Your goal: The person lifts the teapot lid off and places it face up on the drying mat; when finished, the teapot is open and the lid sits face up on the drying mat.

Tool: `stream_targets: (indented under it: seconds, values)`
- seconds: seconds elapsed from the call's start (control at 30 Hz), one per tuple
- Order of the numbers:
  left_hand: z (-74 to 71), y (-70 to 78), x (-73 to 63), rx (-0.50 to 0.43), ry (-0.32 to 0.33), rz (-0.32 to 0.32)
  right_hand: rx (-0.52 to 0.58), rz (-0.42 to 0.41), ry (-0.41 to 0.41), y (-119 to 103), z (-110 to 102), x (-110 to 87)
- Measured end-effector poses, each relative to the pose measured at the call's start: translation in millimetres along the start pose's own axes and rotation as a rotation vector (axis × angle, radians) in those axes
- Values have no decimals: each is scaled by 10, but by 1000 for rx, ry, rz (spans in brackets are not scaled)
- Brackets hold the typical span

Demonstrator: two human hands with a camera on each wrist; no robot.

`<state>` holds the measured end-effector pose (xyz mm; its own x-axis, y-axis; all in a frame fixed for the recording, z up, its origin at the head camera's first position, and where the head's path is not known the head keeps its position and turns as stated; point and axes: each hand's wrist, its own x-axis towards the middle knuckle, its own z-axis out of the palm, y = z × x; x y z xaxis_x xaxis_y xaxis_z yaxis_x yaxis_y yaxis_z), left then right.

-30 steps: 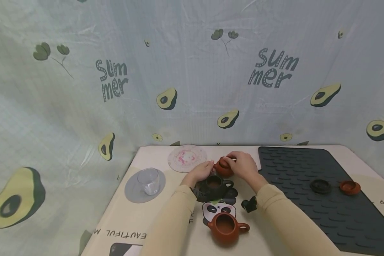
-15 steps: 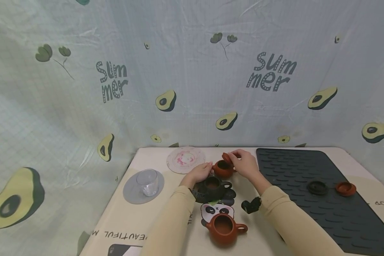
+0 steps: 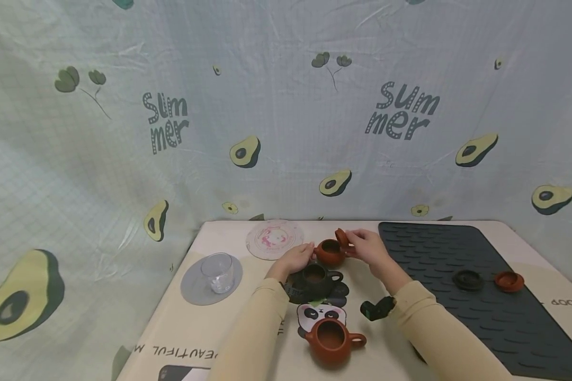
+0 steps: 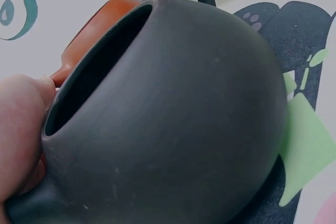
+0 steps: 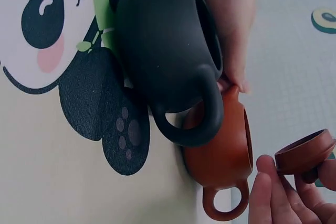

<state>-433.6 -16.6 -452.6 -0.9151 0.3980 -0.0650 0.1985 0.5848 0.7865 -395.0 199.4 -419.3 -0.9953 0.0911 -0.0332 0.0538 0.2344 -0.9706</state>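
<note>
Three lidless teapots stand in a row down the table's middle. At the far end is a small reddish-brown teapot (image 3: 330, 255); my left hand (image 3: 293, 260) pinches its spout. My right hand (image 3: 369, 247) holds that pot's small matching lid (image 5: 304, 153) just to the right of the open mouth, the lid tipped on its side with its hollow underside facing away from the fingers. Nearer stands a black teapot (image 4: 173, 108), its handle pointing right, below my left fingers. Closest to me is a larger reddish-brown teapot (image 3: 330, 353), its handle also to the right.
A black ridged mat (image 3: 434, 248) on the right bears a black lid (image 3: 468, 280) and a reddish-brown lid (image 3: 509, 282). To the left, a clear glass cup (image 3: 221, 278) sits on a grey round mat (image 3: 195, 286). A pink-patterned clear disc (image 3: 253, 238) lies at the back left.
My right hand has lifted the lid off the far teapot, tipped it and shifted it right, exposing the pot's mouth. The left hand has stayed at the spout.
</note>
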Motion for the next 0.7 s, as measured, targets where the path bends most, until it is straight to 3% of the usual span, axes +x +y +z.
stream_targets:
  seconds: [0.27,0.7]
  values:
    - [-8,10,-10,5,-3,6,180,84,-63,-6,-60,-30]
    - [2,14,-28,-8,-4,12,360,124,-105,6,-141,-61]
